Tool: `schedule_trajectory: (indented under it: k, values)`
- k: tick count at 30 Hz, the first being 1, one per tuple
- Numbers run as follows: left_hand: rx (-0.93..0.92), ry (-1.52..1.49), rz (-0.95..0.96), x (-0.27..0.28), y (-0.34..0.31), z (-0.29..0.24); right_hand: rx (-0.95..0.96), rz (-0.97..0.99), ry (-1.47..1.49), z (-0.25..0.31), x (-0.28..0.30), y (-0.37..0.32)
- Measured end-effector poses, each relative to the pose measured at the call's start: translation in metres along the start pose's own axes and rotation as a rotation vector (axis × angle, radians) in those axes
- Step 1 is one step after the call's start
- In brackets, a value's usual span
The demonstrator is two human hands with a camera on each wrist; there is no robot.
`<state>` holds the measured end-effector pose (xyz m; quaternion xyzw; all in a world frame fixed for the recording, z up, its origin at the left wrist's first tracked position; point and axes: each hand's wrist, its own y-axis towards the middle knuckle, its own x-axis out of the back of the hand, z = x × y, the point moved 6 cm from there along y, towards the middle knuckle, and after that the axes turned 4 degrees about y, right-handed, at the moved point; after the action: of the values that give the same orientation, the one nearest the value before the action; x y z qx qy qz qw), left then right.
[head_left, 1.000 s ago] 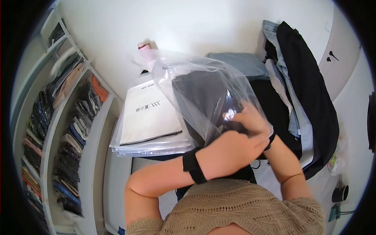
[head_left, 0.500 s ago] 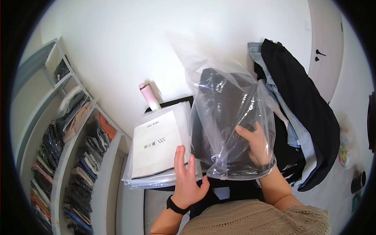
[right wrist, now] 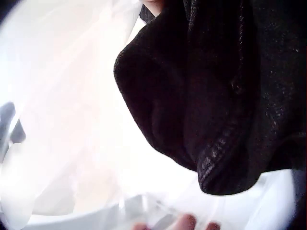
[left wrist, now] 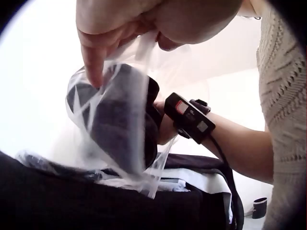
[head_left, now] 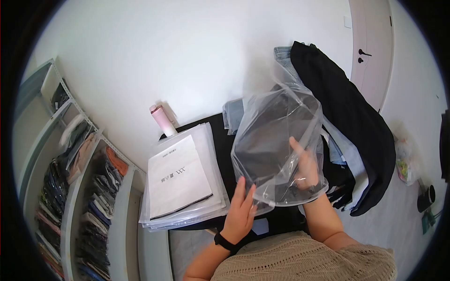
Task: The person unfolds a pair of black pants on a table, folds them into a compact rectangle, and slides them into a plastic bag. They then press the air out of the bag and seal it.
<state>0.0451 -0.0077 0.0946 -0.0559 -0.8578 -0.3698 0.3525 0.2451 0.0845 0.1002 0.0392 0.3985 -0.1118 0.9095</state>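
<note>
A clear plastic bag [head_left: 262,112] hangs loosely around a folded dark garment [head_left: 267,147] over the black table. My right hand [head_left: 307,171] is inside the bag's near opening and grips the garment, with the thumb on top and the other fingers hidden beneath. At the near left corner of the opening, my left hand [head_left: 239,213] pinches the bag's edge. The left wrist view shows the plastic running up between the thumb and fingers of that hand. Stitched dark cloth of the garment [right wrist: 211,96] fills much of the right wrist view.
A stack of clear bags [head_left: 215,187] with a white printed sheet [head_left: 178,178] lies on the left. Behind it stands a pink bottle [head_left: 162,121]. Black and denim clothes [head_left: 344,112] are heaped at right; shelves of packed garments [head_left: 93,196] line the left.
Both hands were close together at the bag's right side. My left hand has come away and moved to its near left edge, while the bag and garment have turned.
</note>
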Motion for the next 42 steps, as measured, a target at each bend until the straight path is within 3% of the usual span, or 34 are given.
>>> schedule_trajectory:
  k: [1,2,3,6,7,9,13,17,23,26,28,29,31,32,34,37,39,40,42]
  values:
    - [0.025,-0.093,0.075,-0.007,-0.007,0.002,0.115,0.009,-0.086,0.008,0.003,0.003]
    - [0.027,-0.097,0.077,-0.011,-0.013,0.004,0.105,-0.029,-0.201,0.010,0.007,0.005]
    - [0.066,-0.046,0.020,-0.012,-0.020,0.009,0.101,-0.034,-0.206,0.010,0.011,0.008]
    - [0.155,0.090,-0.199,-0.012,-0.033,0.013,0.326,-0.081,-0.839,0.031,-0.008,-0.003]
    - [0.169,0.092,-0.202,-0.014,-0.036,0.014,0.315,-0.073,-0.845,0.028,-0.009,0.000]
    - [0.046,0.181,-0.048,-0.021,-0.031,0.002,0.410,-0.019,-1.155,0.021,-0.017,0.001]
    - [-0.066,-0.004,-0.003,-0.028,-0.036,-0.003,0.442,0.081,-1.449,0.010,-0.035,0.002]
    - [-0.206,-0.134,0.074,-0.029,-0.042,-0.013,0.343,0.198,-1.510,-0.003,-0.051,0.003]
    - [-0.112,-0.125,0.002,-0.017,-0.053,-0.004,0.379,0.282,-1.636,-0.035,-0.057,0.019]
    - [-0.058,-0.004,-0.100,-0.010,-0.064,0.004,0.522,0.270,-1.638,-0.051,-0.054,0.028]
    - [-0.049,0.057,-0.168,-0.006,-0.070,0.005,0.915,0.358,-1.739,-0.056,-0.065,0.011]
    - [-0.049,0.120,-0.224,-0.002,-0.073,0.004,0.911,0.375,-1.745,-0.057,-0.066,0.007]
    - [-0.024,0.143,-0.242,0.000,-0.079,0.005,0.536,0.755,-1.315,-0.071,-0.070,-0.006]
    - [-0.063,0.187,-0.299,0.003,-0.084,0.005,0.507,0.819,-1.132,-0.081,-0.071,-0.012]
    - [-0.105,0.208,-0.428,0.004,-0.091,0.003,0.421,0.859,-1.146,-0.094,-0.075,-0.028]
    - [-0.112,0.230,-0.311,0.001,-0.089,0.002,0.293,0.941,-1.205,-0.112,-0.073,-0.038]
    - [-0.138,0.222,-0.292,-0.001,-0.091,0.004,0.469,1.280,-1.506,-0.137,-0.070,-0.056]
    - [-0.171,0.210,-0.272,-0.003,-0.091,0.002,0.330,1.319,-1.507,-0.151,-0.064,-0.059]
    - [-0.140,0.198,-0.264,-0.003,-0.088,0.002,0.320,1.347,-1.507,-0.156,-0.060,-0.058]
